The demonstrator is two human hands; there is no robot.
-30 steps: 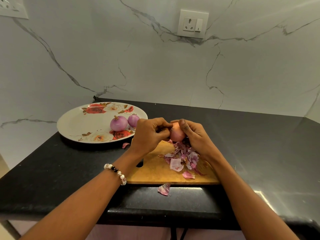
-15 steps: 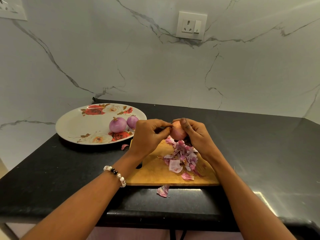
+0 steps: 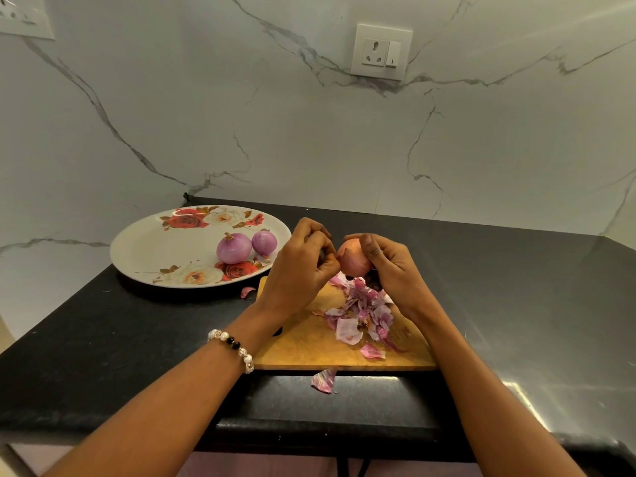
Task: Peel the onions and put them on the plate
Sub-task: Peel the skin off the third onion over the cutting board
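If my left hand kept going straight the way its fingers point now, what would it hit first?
Most likely the onion that the right hand grips. The left hand points its curled fingertips rightward at the onion's near side, seemingly at or almost at its skin; exact contact is hard to judge from this view.

We see two bare forearms, no sleeves on either as far as the frame reaches. Our left hand and right hand carry no rings that we can make out. On the left wrist sits a bracelet of round beads: mostly pearly white, some clear with a pinkish tint, and two black ones together near its 12 o'clock end.
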